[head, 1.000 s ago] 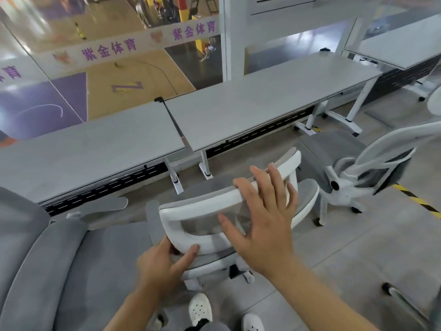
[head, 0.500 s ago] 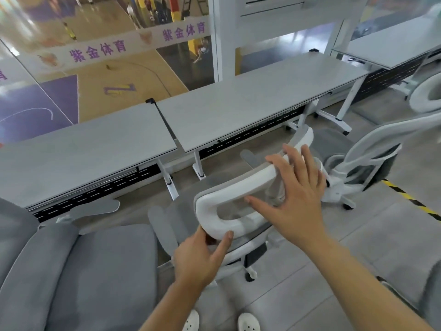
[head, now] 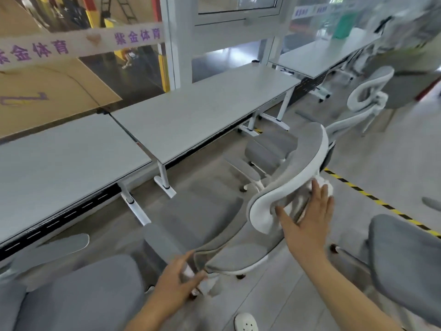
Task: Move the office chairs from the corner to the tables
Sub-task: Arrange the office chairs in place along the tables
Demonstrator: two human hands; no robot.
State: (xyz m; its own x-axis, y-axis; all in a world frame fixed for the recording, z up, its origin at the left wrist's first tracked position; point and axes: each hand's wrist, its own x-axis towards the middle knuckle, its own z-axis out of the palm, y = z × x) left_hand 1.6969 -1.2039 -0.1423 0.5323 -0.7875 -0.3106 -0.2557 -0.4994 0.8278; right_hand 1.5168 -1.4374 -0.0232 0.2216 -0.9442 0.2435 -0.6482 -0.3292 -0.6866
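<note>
While the near chair [head: 274, 211] stands turned partway on the floor strip in front of the tables, the step in hand looks like swinging and rolling it in toward a table edge, not carrying it.

At the far left a parked chair [head: 78, 292] fills the lower corner, its armrest lying close to the left table [head: 59, 161], so there is little room to pass on that side. The left hand [head: 177, 285] curls round the rear end of the near chair's left armrest [head: 164, 242], gripping it. Ahead of it the middle table [head: 202, 115] shows a long front edge with white legs and feet [head: 164, 185] jutting onto the floor; these are what the castors could catch.

The right hand [head: 307, 220] lies flat with straight fingers against the back of the white headrest frame [head: 291, 185], pressing, not clasping. The next move, I judge, calls for a push from this hand while the left steers the seat square to the table. Beyond it, another chair [head: 269, 151] is already drawn up at the middle table, narrowing the gap. Further right a grey chair back [head: 405, 261] crowds the lower edge, and a yellow-and-black floor stripe [head: 372, 199] runs across open floor.
</note>
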